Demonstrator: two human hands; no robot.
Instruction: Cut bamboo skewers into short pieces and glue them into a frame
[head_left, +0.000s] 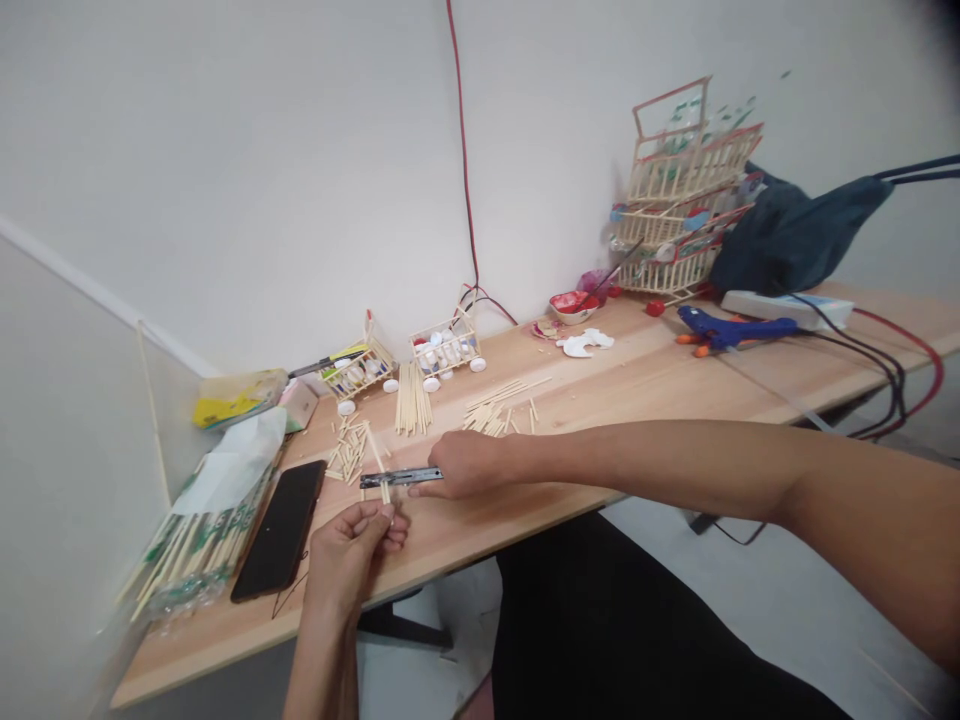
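My left hand (349,550) pinches a thin wooden stick (376,448) near its lower end, just above the table's front edge. The stick points up and away over the tabletop. From the right, my right hand (472,462) grips a grey metal utility knife (405,478), which lies across the stick just beyond my left fingertips. The knife's cutting edge is too small to make out. Short cut stick pieces (345,452) are scattered behind the stick. Longer sticks stand in a bundle (413,402), and more lie in a pile (491,410) beyond my right hand.
At left are a black phone (281,530) and bagged chopsticks (202,545). Two small stick carts (448,350) stand by the wall. Further right are a bowl of red paint (574,305), stacked stick baskets (679,220), a blue glue gun (735,328) and a power strip (787,305) with cables.
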